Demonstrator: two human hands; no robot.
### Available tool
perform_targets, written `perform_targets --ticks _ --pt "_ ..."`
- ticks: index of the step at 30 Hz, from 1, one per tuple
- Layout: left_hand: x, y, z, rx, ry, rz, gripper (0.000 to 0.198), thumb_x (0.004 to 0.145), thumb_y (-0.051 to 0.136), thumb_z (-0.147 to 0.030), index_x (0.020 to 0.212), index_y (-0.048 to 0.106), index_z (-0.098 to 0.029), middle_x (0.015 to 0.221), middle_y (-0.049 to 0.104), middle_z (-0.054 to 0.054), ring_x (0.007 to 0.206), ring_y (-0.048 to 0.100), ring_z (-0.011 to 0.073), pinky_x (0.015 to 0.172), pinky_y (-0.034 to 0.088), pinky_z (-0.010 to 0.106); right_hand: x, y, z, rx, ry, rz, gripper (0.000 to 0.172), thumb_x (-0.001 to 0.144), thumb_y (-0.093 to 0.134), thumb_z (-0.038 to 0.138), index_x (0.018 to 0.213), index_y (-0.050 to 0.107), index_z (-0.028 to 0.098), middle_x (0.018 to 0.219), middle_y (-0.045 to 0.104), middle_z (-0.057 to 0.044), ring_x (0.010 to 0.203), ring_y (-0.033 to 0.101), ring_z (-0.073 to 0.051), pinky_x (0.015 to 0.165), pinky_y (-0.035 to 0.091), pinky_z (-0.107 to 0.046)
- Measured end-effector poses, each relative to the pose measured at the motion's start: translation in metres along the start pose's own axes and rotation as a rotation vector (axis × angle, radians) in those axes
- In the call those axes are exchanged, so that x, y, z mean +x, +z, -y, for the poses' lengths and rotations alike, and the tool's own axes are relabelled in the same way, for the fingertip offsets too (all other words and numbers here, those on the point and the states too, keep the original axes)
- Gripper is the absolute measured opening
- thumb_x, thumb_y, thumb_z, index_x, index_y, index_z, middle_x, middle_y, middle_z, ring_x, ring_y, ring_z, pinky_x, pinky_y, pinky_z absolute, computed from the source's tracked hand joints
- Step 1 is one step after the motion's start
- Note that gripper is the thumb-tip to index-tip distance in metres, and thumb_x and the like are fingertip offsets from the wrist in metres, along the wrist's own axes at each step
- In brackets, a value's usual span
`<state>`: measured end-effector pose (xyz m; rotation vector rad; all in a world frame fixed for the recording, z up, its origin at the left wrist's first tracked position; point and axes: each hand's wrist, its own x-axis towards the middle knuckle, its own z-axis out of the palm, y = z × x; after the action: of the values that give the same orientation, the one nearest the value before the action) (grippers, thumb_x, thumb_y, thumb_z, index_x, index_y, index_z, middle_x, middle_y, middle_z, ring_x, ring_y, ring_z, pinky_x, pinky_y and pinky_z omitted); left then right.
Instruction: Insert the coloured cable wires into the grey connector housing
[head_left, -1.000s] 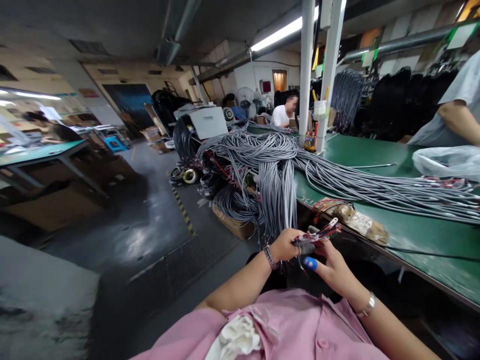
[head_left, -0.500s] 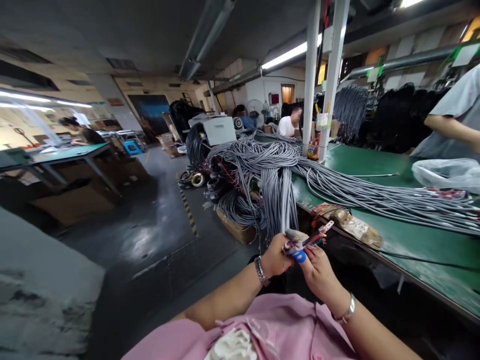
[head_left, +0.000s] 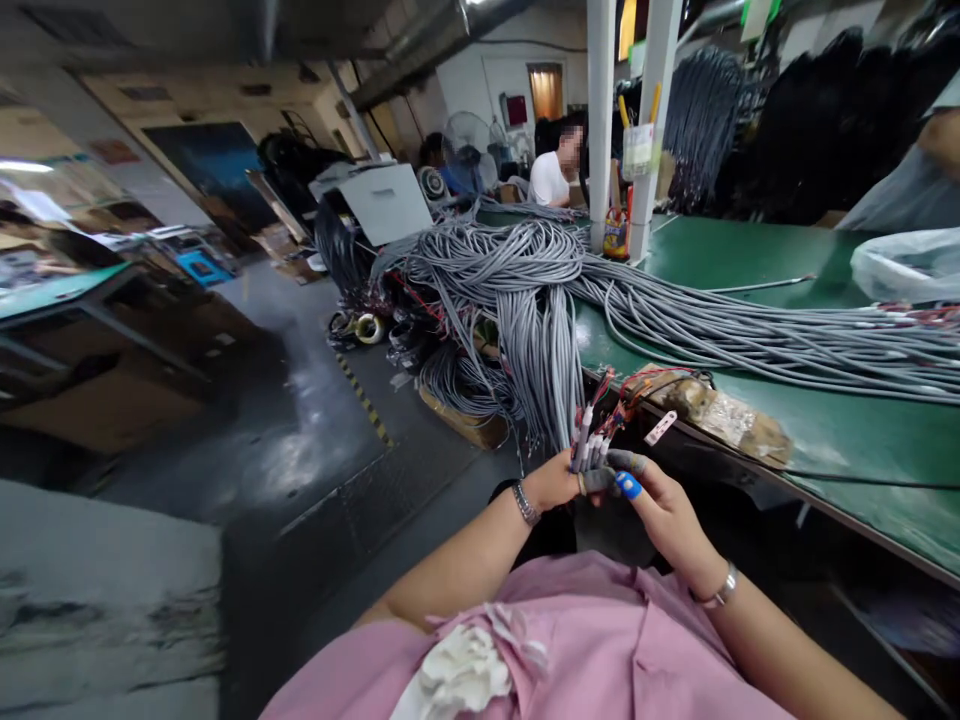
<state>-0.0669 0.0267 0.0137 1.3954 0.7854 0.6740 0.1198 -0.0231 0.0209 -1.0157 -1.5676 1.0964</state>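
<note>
My left hand (head_left: 559, 482) is closed around a bundle of grey cable ends (head_left: 590, 447). White sleeves and thin coloured wires (head_left: 604, 384) stick up above the grip. Close against it is my right hand (head_left: 661, 505), its thumb, wrapped in blue, and covered forefinger drawn together near the left thumb. Whatever lies between those fingertips is too small to make out. A pale strip with holes (head_left: 661, 428) shows just above the right hand; I cannot tell what it is fixed to. From the bundle, the grey cables (head_left: 536, 340) run up over the table edge.
A heap of grey cables (head_left: 495, 255) spreads over the green table (head_left: 757, 250). A brown taped block (head_left: 720, 425) lies at the near edge. Behind stand a white post (head_left: 600, 130) and a clear plastic bag (head_left: 907, 265). A person in white (head_left: 551, 180) sits at the far side.
The view has shifted and tilted down. My right hand has drawn back slightly from the wires. The cable ends now stand upright in my left hand, with their white sleeves showing.
</note>
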Motion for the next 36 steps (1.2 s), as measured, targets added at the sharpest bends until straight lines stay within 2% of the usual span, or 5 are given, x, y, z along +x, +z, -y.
perform_targets --ticks 5,15,27,31,36 --pt "0.018 -0.001 0.010 -0.067 -0.094 0.046 0.054 0.065 0.074 -0.063 0.076 0.066 -0.010 0.061 0.063 0.003 0.056 0.058 0.0132 0.058 0.048 0.026 0.010 0.000 -0.009 -0.115 -0.009 -0.060 0.033 0.091 0.056 0.038 0.120 0.062 0.022 0.110 0.068 -0.009 0.094 0.063 -0.022 0.086 0.051 -0.036" --pt "0.023 -0.010 0.023 -0.085 -0.110 0.141 0.047 0.068 0.077 -0.053 0.083 0.071 -0.009 0.075 0.071 0.009 0.072 0.066 0.0193 0.077 0.053 0.035 0.027 0.007 -0.023 -0.023 0.079 -0.047 0.026 0.093 0.052 0.040 0.090 0.067 0.018 0.071 0.063 -0.002 0.062 0.056 -0.016 0.061 0.048 -0.028" --pt "0.013 -0.007 0.012 -0.259 0.002 -0.377 0.045 0.079 0.068 -0.051 0.094 0.074 -0.010 0.069 0.067 0.005 0.047 0.050 0.0066 0.046 0.036 0.020 0.002 -0.012 -0.053 -0.146 0.062 0.013 0.024 0.095 0.048 0.036 0.095 0.065 0.020 0.084 0.066 -0.004 0.073 0.058 -0.018 0.069 0.047 -0.029" --pt "0.018 0.007 -0.001 -0.186 -0.034 -0.269 0.054 0.073 0.075 -0.048 0.113 0.069 -0.013 0.089 0.071 0.009 0.067 0.060 0.0124 0.059 0.043 0.023 0.002 -0.003 -0.055 -0.089 0.081 0.037 0.027 0.093 0.050 0.039 0.096 0.068 0.019 0.085 0.067 -0.003 0.077 0.059 -0.019 0.073 0.048 -0.029" --pt "0.018 0.014 0.002 -0.094 0.014 -0.142 0.050 0.072 0.075 -0.051 0.099 0.073 -0.009 0.077 0.067 0.007 0.073 0.059 0.0156 0.068 0.046 0.026 0.006 0.005 -0.049 0.014 0.107 0.050 0.030 0.089 0.057 0.044 0.096 0.071 0.019 0.081 0.067 -0.002 0.076 0.059 -0.019 0.073 0.048 -0.030"
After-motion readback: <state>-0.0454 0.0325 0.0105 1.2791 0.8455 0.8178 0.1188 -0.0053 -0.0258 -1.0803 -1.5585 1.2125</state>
